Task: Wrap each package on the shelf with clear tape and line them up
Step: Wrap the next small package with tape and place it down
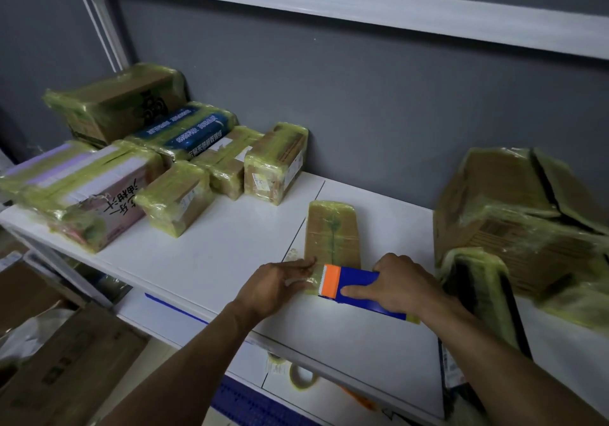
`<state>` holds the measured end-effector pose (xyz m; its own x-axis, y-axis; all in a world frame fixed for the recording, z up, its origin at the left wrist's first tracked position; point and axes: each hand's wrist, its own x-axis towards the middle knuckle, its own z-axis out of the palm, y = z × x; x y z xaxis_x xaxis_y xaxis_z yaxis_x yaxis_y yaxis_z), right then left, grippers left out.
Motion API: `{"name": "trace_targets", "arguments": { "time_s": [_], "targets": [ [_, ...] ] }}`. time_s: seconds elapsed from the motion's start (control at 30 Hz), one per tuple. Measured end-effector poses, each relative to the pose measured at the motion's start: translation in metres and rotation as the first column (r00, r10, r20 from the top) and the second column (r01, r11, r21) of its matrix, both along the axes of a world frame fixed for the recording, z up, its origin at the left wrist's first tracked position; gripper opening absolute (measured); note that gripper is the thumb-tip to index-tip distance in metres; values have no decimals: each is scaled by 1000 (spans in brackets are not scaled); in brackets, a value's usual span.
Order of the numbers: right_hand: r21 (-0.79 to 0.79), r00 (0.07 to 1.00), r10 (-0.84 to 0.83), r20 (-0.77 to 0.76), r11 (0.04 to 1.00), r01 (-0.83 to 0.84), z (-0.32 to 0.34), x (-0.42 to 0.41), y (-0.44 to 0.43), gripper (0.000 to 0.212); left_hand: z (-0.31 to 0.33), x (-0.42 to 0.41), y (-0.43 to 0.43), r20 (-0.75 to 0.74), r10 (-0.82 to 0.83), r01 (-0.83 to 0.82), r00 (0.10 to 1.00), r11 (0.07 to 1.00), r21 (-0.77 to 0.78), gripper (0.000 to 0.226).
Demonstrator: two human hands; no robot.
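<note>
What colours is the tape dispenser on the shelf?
The tape dispenser has a blue body and an orange toothed end; head view.

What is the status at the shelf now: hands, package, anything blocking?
Left hand pinches the tape end; right hand grips the tape dispenser. Flat package lies on the shelf. Wrapped boxes stand apart, nothing blocking.
</note>
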<state>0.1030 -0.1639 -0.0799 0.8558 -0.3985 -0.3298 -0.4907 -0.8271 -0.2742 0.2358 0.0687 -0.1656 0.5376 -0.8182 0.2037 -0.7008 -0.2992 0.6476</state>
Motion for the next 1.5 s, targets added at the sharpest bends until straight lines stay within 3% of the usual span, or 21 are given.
{"name": "trace_targets", "arguments": {
  "time_s": [0.07, 0.2, 0.43, 0.57, 0.8, 0.97, 1.13, 1.23, 1.37, 1.5],
  "targets": [
    [23, 999, -2, 32, 1000, 1, 2, -5, -2, 66, 0, 2, 0, 93, 6, -10, 996, 999, 51, 41],
    [38, 999, -20, 48, 999, 18, 8, -19, -12, 64, -1, -5, -2, 119, 23, -30, 993, 998, 53, 38],
    [-8, 999, -33, 35, 999, 33, 15, -24, -17, 71, -1, -11, -1, -2, -4, 4, 1000, 1000, 3, 36],
    [-27, 999, -28, 31, 999, 29, 12, -23, -15, 73, 0, -22, -2, -76, 14, -16, 997, 999, -33, 47],
    [25, 999, -24, 25, 999, 23, 7, -25, -17, 71, 3, -26, -14, -16, 164, -162, 986, 984, 79, 37],
    [99, 995, -44, 92, 995, 35, 13, -35, -19, 62, 5, -28, -12, 67, 136, -140, 988, 988, 61, 31],
    [52, 993, -51, 108, 998, 46, 21, -45, -28, 66, 6, -25, -5, 52, 145, -148, 988, 987, 56, 25],
    [11, 996, -43, 79, 999, 42, 20, -43, -26, 67, 14, -28, -8, 118, 135, -153, 984, 975, 162, 26],
    [21, 998, -41, 39, 999, 41, 18, -38, -29, 70, 14, -41, -18, 344, 152, -280, 926, 889, 362, 41],
    [37, 998, -48, 29, 998, 47, 16, -34, -33, 72, 8, -55, -22, 371, 185, -280, 910, 934, 222, 54]
  ]
}}
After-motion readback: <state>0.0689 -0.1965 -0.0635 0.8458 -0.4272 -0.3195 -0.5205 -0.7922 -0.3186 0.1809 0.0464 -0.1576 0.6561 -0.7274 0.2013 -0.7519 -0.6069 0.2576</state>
